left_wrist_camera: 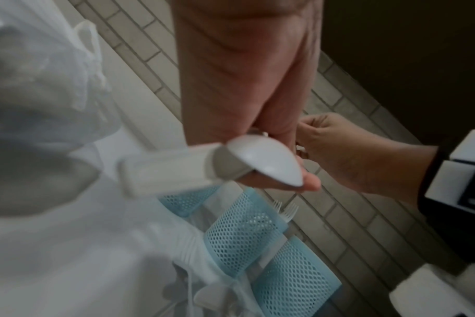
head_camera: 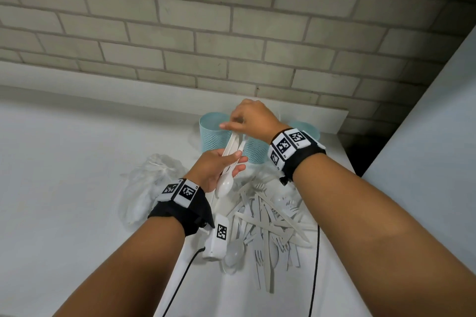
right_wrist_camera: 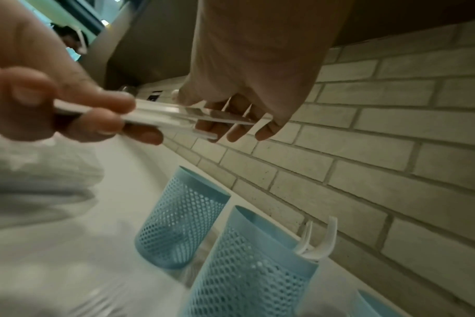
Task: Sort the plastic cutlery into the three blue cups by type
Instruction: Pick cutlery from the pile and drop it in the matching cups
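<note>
My left hand (head_camera: 231, 162) grips a bunch of white plastic spoons (head_camera: 226, 183), bowls pointing down toward me, one bowl (left_wrist_camera: 263, 160) close to the left wrist camera. Just above the cups, my right hand (head_camera: 233, 126) pinches the upper ends of the spoon handles (right_wrist_camera: 163, 115) between thumb and fingers (right_wrist_camera: 231, 128). Three blue mesh cups stand at the wall: the left cup (head_camera: 213, 134), the middle cup (head_camera: 255, 149) and the right cup (head_camera: 309, 127), half hidden by my right wrist. Forks (right_wrist_camera: 320, 240) stick out of the middle cup (right_wrist_camera: 252, 268).
A loose pile of white knives, forks and spoons (head_camera: 268, 219) lies on the white table (head_camera: 77, 162) in front of the cups. A crumpled clear plastic bag (head_camera: 149, 183) sits left of it. A white device (head_camera: 216, 237) with a cable hangs under my left wrist. The brick wall (head_camera: 231, 33) is close behind.
</note>
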The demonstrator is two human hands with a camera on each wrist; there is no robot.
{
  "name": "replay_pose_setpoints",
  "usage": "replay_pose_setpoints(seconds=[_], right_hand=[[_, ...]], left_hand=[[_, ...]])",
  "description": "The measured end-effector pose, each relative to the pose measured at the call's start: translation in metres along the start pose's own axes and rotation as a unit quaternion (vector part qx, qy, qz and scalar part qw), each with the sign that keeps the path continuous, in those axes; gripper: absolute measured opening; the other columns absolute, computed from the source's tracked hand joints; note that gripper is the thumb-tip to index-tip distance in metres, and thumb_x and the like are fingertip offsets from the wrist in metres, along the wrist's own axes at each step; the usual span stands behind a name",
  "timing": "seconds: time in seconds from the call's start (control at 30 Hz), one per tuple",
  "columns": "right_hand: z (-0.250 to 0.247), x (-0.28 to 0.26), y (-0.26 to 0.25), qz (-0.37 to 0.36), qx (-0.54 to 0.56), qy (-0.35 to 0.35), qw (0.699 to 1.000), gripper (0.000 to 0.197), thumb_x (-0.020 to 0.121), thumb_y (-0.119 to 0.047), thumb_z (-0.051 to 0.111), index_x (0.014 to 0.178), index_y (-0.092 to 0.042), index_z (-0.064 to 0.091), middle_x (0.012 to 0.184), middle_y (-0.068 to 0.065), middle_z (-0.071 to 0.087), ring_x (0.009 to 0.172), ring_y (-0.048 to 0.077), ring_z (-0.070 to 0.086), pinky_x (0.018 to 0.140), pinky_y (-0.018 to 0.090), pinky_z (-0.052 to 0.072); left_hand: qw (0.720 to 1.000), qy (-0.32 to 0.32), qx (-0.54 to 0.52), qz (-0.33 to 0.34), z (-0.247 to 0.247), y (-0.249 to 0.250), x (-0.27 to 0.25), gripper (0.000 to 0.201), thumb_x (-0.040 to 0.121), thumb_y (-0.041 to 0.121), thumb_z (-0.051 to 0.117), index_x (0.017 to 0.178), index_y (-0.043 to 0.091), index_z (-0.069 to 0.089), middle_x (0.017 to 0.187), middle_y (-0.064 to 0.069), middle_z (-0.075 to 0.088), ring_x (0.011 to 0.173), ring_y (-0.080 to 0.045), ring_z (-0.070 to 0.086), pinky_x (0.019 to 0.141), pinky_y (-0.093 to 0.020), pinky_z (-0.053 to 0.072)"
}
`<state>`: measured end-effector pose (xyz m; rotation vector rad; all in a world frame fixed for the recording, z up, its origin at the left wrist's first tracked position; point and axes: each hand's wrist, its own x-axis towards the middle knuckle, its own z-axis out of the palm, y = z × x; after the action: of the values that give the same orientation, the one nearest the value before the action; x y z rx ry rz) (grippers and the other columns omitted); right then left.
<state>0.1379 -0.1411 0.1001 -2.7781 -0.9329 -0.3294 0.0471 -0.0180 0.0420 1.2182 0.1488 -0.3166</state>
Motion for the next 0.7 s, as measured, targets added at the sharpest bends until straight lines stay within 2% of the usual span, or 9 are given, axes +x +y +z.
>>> replay_pose_setpoints(seconds=[0.07,0.17,0.3,0.37,0.43,0.5,0.6,0.67,0.7], right_hand=[[-0.002,-0.003,-0.004,-0.023,-0.084,-0.01,0.996,0.047,0.089,-0.054,0.05,0.076,-0.01,0.064,0.075,0.0,0.056,0.089,0.019,0.052,0.083,0.033,0.032],[-0.008,-0.008,-0.003,-0.036,-0.135,0.006,0.99,0.047,0.095,-0.047,0.042,0.085,-0.008,0.065,0.089,0.008,0.063,0.092,0.025,0.057,0.084,0.033,0.033],[-0.017,-0.019,0.005,0.041,-0.144,0.049,0.987,0.047,0.1,-0.04,0.036,0.093,-0.003,0.066,0.099,0.013,0.065,0.093,0.032,0.06,0.081,0.034,0.037],[-0.019,-0.026,0.01,0.114,-0.141,0.067,0.981,0.049,0.101,-0.041,0.033,0.092,-0.005,0.064,0.094,0.013,0.065,0.087,0.031,0.06,0.073,0.033,0.038],[-0.018,-0.031,0.018,0.209,-0.071,0.078,0.972,0.054,0.1,-0.046,0.029,0.085,-0.007,0.062,0.082,0.01,0.061,0.076,0.028,0.054,0.066,0.031,0.036],[-0.016,-0.035,0.022,0.271,0.069,0.076,0.957,0.062,0.096,-0.057,0.027,0.076,-0.009,0.061,0.074,0.006,0.059,0.073,0.025,0.052,0.067,0.03,0.038],[-0.015,-0.038,0.018,0.27,0.257,0.01,0.928,0.057,0.092,-0.06,0.038,0.085,-0.013,0.068,0.086,0.003,0.061,0.074,0.017,0.054,0.073,0.027,0.04],[-0.014,-0.04,0.014,0.26,0.303,-0.04,0.916,0.041,0.088,-0.057,0.05,0.087,-0.021,0.069,0.073,-0.003,0.054,0.057,0.011,0.042,0.057,0.024,0.033],[-0.013,-0.041,0.013,0.257,0.313,-0.068,0.912,0.035,0.084,-0.057,0.056,0.083,-0.025,0.069,0.062,-0.006,0.043,0.052,0.012,0.03,0.051,0.024,0.026]], left_hand=[[1.0,0.004,-0.005,0.002,0.0,0.0,-0.002,0.004,0.089,0.009,0.06,0.092,0.008,0.062,0.082,-0.007,0.071,0.063,-0.011,0.068,0.061,-0.017,0.054],[1.0,0.009,-0.009,0.005,0.0,0.0,-0.005,0.003,0.089,0.009,0.06,0.091,0.009,0.063,0.079,-0.006,0.072,0.06,-0.011,0.068,0.058,-0.017,0.054],[0.999,0.018,-0.009,0.029,-0.001,0.0,-0.006,0.003,0.089,0.007,0.059,0.088,0.007,0.062,0.069,-0.002,0.072,0.057,-0.008,0.066,0.05,-0.015,0.051],[0.999,0.026,-0.006,0.037,-0.003,-0.001,-0.007,0.004,0.089,0.007,0.059,0.09,0.004,0.063,0.072,-0.002,0.072,0.055,-0.005,0.064,0.049,-0.015,0.05],[0.999,0.03,0.004,0.034,-0.005,-0.002,-0.006,0.005,0.089,0.008,0.06,0.088,0.004,0.064,0.079,-0.003,0.071,0.057,-0.003,0.063,0.05,-0.015,0.049],[0.999,0.029,0.01,0.03,-0.005,-0.005,-0.006,0.005,0.089,0.008,0.06,0.087,0.005,0.064,0.082,-0.004,0.07,0.06,-0.004,0.063,0.052,-0.015,0.05],[0.999,0.02,0.019,0.023,-0.002,-0.007,-0.006,0.005,0.089,0.007,0.06,0.088,0.005,0.064,0.083,-0.003,0.071,0.063,-0.006,0.062,0.054,-0.016,0.05],[0.999,0.016,0.025,0.019,0.0,-0.008,-0.006,0.006,0.089,0.006,0.059,0.088,0.004,0.065,0.084,-0.003,0.071,0.066,-0.008,0.061,0.054,-0.016,0.051],[0.999,0.014,0.028,0.019,0.0,-0.008,-0.006,0.006,0.089,0.005,0.059,0.088,0.004,0.065,0.084,-0.003,0.071,0.066,-0.009,0.061,0.054,-0.016,0.051]])
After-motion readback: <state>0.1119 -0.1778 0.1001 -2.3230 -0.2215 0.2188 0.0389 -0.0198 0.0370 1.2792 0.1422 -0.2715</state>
